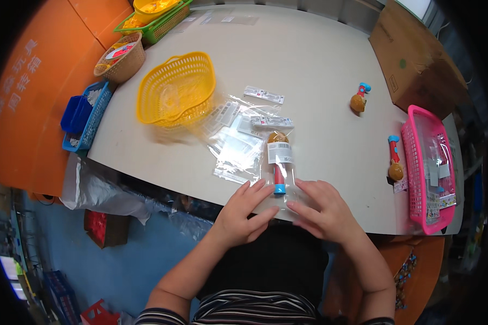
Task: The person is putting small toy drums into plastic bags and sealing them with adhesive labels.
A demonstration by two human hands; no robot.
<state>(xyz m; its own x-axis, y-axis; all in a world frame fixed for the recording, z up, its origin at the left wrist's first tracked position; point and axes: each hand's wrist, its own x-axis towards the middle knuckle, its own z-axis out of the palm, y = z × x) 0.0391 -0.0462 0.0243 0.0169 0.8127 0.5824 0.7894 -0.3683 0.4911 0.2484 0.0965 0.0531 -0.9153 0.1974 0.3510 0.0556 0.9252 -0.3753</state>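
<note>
In front of me on the table lies a clear plastic bag (288, 174) with a white label. Inside it is a small toy (278, 169) with a red handle, a blue end and a round brown head. My left hand (245, 212) and my right hand (325, 210) grip the bag's near end from either side, close to the toy's blue tip. Left of the toy, flat clear bags (234, 157) overlap in a loose pile. Folded paper leaflets (263, 95) lie beyond, one of them just above the bagged toy.
A yellow basket (146, 103) stands left of the pile; blue (95, 122) and tan baskets (126, 64) line the left edge. Two unbagged toys (358, 103) lie to the right, near a pink basket (413, 162) of packed items. A cardboard box (412, 59) stands behind.
</note>
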